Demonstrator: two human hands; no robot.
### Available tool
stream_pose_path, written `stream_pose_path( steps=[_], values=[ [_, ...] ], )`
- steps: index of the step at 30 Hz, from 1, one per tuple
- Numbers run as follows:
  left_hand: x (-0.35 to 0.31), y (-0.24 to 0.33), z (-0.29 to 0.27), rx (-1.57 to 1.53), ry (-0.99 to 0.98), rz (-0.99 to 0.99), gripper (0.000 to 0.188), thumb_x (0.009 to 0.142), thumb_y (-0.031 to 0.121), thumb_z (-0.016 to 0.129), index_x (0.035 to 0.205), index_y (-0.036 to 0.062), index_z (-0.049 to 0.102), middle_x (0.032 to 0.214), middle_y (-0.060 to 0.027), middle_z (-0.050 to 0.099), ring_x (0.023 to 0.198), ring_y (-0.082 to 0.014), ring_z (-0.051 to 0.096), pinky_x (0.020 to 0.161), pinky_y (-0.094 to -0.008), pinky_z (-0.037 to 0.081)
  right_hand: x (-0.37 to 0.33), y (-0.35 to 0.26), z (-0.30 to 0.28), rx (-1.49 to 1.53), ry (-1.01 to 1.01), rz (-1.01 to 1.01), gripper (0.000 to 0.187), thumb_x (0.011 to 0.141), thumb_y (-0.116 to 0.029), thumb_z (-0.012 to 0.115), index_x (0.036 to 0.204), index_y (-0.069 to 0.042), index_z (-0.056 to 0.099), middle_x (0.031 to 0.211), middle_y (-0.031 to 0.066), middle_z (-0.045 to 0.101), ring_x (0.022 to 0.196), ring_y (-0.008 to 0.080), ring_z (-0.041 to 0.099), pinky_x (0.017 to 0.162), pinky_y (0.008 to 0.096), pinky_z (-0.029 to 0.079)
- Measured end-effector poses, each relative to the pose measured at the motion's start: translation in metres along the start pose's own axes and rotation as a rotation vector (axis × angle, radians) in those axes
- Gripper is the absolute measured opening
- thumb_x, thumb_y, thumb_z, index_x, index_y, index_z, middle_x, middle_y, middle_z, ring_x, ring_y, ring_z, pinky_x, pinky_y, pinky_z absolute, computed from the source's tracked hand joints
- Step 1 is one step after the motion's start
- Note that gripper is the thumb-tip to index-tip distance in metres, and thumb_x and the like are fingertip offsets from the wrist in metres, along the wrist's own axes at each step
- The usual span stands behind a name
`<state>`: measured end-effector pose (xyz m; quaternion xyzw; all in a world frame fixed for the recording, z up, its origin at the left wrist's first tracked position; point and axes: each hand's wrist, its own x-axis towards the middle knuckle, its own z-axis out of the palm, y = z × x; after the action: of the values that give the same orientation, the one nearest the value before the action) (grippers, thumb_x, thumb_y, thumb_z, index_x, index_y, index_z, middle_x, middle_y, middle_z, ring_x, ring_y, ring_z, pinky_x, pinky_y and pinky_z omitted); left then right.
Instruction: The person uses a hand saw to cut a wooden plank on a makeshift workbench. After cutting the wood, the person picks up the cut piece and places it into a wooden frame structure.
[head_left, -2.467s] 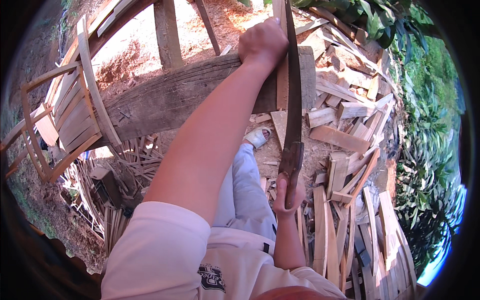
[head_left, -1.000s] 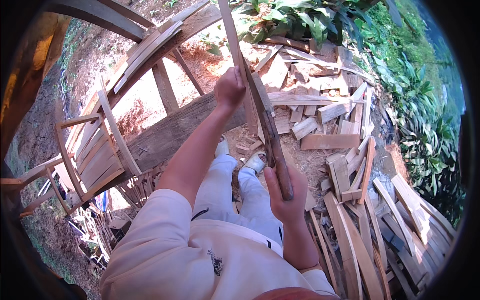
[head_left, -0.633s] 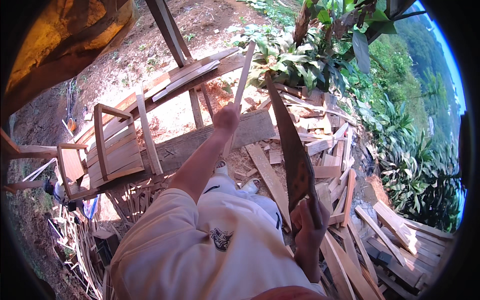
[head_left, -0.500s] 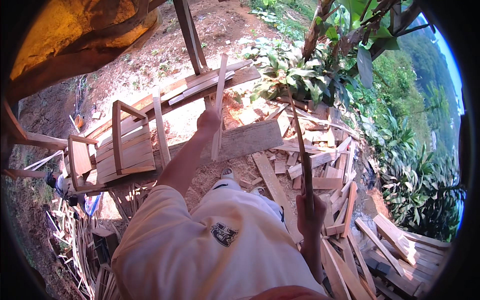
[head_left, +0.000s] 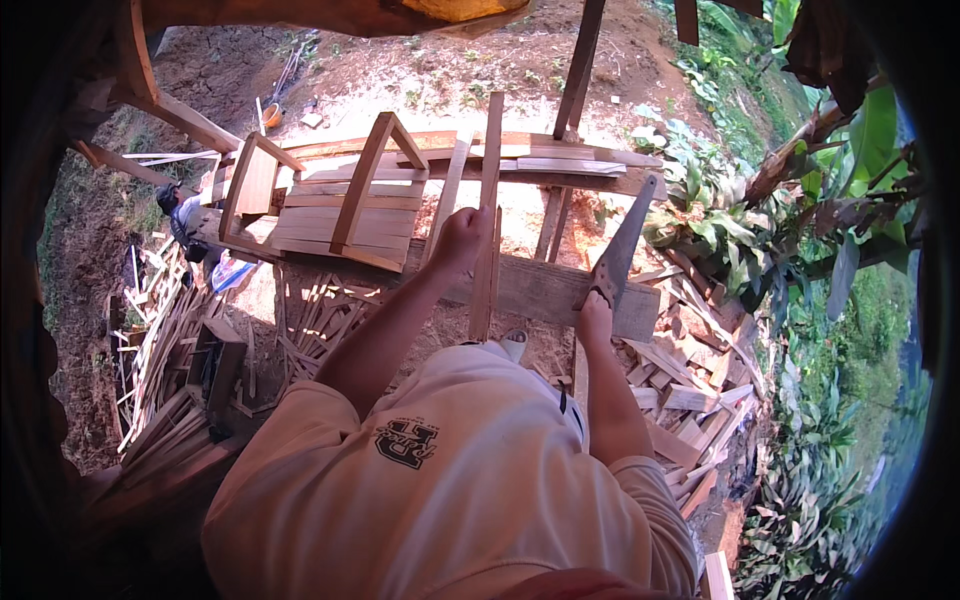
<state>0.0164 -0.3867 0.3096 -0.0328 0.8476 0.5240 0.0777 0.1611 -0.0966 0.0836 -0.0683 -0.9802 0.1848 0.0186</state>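
Left hand (head_left: 461,241) clamped round wooden strip (head_left: 491,150), strip crossing in front of thick plank (head_left: 540,288), can't tell if touching. Right hand (head_left: 595,319) wrapped on saw (head_left: 627,238), near plank's right end.

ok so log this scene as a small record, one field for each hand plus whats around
left hand: closed on long, narrow brown wooden board
right hand: gripping grey metal-bladed handsaw, blade apart from the board
near hands: thick weathered grey-brown wooden plank, crossed by the board
left side: pale slatted wooden panel; another person
right side: scattered brown wood offcuts; green leafy plants
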Motion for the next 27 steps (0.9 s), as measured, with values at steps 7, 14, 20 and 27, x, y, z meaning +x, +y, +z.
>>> stream_pose_path(
  steps=[7, 14, 20, 27],
  values=[
    [-0.007, 0.031, 0.005, -0.038, 0.013, 0.079, 0.047, 0.109, 0.035, 0.053, 0.078, -0.0001, 0.054, 0.060, -0.0071, 0.047, 0.057, -0.0147, 0.043, 0.055, -0.0385, 0.039, -0.009, -0.059, -0.076, -0.129, -0.173, 0.027, 0.027, 0.091, -0.020, 0.072, 0.107, -0.001, 0.062, 0.106, 0.0205, 0.064, 0.101, 0.0387, 0.064, 0.088, 0.0492, 0.054],
    [-0.001, 0.080, 0.075, -0.201, -0.196, 0.203, 0.043, 0.109, 0.033, 0.052, 0.082, 0.0002, 0.058, 0.061, -0.0077, 0.051, 0.057, -0.0156, 0.048, 0.055, -0.0383, 0.041, -0.008, -0.149, -0.235, 1.510, -0.314, 0.270, 0.034, 0.112, -0.031, 0.049, 0.100, -0.003, 0.065, 0.082, 0.0013, 0.063, 0.070, 0.0131, 0.064, 0.063, 0.0308, 0.050],
    [-0.015, 0.114, 0.128, -0.480, -0.405, 0.103, 0.047, 0.111, 0.037, 0.047, 0.083, 0.0012, 0.060, 0.063, -0.0071, 0.053, 0.058, -0.0159, 0.050, 0.058, -0.0373, 0.042, -0.030, -0.164, -0.272, 0.759, 0.136, 0.238, 0.033, 0.109, -0.026, 0.054, 0.093, 0.002, 0.063, 0.067, 0.0096, 0.059, 0.061, 0.0175, 0.059, 0.057, 0.0372, 0.044],
    [-0.048, 0.136, 0.168, -0.385, -0.383, 0.058, 0.063, 0.111, 0.045, 0.039, 0.071, -0.0001, 0.055, 0.059, -0.0091, 0.052, 0.059, -0.0177, 0.048, 0.061, -0.0404, 0.042, -0.061, -0.162, -0.280, 0.678, 0.148, 0.348, 0.035, 0.109, -0.027, 0.049, 0.097, 0.003, 0.062, 0.074, 0.0176, 0.064, 0.068, 0.0260, 0.064, 0.065, 0.0416, 0.049]
  ],
)
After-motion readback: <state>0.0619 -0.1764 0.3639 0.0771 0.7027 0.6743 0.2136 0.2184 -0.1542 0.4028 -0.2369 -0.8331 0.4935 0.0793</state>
